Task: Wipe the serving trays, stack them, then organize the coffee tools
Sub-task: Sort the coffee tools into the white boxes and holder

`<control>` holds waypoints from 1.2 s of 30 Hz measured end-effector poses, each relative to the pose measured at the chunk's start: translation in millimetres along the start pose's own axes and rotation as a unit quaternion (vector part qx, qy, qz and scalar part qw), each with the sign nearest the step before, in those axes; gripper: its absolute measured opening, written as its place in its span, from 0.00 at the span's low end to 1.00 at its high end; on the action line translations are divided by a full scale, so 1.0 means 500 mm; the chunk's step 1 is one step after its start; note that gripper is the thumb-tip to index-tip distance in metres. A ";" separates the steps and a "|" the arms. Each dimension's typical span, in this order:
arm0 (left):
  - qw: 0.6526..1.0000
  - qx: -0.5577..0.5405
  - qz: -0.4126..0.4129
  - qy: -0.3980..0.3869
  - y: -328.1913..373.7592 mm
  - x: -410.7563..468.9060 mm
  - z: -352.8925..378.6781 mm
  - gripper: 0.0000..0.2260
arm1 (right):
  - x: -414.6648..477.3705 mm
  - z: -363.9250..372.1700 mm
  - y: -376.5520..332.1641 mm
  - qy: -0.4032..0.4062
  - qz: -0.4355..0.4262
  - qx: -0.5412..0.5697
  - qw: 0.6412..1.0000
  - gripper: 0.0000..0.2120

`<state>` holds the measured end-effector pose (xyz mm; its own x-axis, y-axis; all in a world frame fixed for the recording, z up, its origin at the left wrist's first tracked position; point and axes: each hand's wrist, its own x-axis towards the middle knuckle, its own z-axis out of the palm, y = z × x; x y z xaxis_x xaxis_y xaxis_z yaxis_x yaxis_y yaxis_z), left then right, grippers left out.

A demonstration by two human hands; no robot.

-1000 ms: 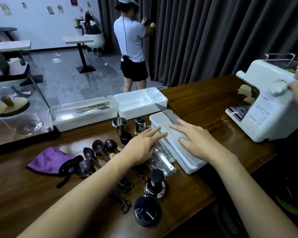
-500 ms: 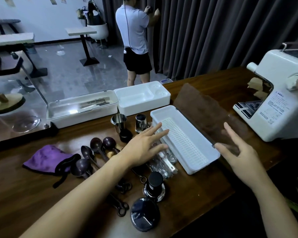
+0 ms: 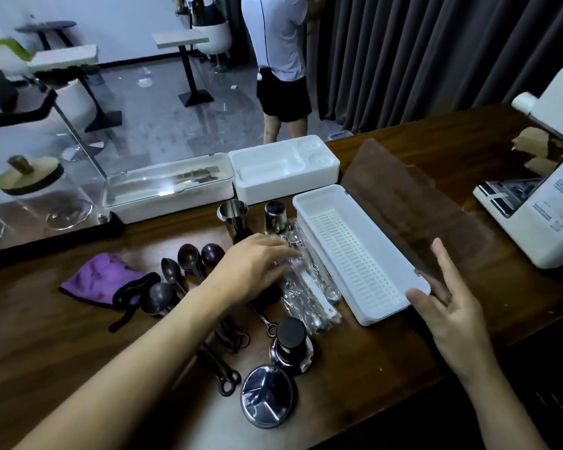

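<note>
A long white box (image 3: 309,203) with a slotted insert lies open on the wooden counter, its clear brown lid (image 3: 403,203) folded back to the right. My right hand (image 3: 446,303) is open at the box's near corner, thumb against the rim. My left hand (image 3: 257,264) lies with its fingers on a plastic-wrapped packet of metal spoons (image 3: 309,297) just left of the box. Dark scoops (image 3: 189,254), two steel cups (image 3: 233,212), a black-knobbed tamper (image 3: 291,339) and a chrome disc (image 3: 267,396) surround it.
A purple cloth (image 3: 101,277) lies at the left. Behind stand a lidded white box (image 3: 166,186) and a white moulded tray (image 3: 283,167). A white machine (image 3: 553,190) fills the right end. A person (image 3: 280,53) stands beyond the counter by the curtain.
The brown lid has swung open to the right. My right hand came off the box top to its near corner. My left hand moved down onto the spoon packet.
</note>
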<state>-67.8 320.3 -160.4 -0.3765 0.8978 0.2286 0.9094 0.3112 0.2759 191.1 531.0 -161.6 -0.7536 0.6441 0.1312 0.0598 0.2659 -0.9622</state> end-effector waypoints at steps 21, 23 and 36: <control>0.989 0.020 0.032 -0.146 0.003 0.063 -0.006 0.05 | -0.018 0.047 0.037 0.002 -0.029 0.000 1.000 0.38; 0.993 0.012 0.033 -0.113 0.001 0.060 -0.013 0.05 | -0.019 0.049 0.040 0.002 -0.031 0.000 1.000 0.38; 0.987 -0.032 0.096 0.123 0.068 0.092 -0.087 0.04 | -0.020 0.048 0.039 0.001 -0.030 -0.009 0.999 0.37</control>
<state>-61.8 358.7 -99.7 -0.2377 0.8325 0.5004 0.9581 0.1161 0.2619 184.1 512.4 -187.4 -0.7550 0.6277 0.1897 0.0255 0.3172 -0.9480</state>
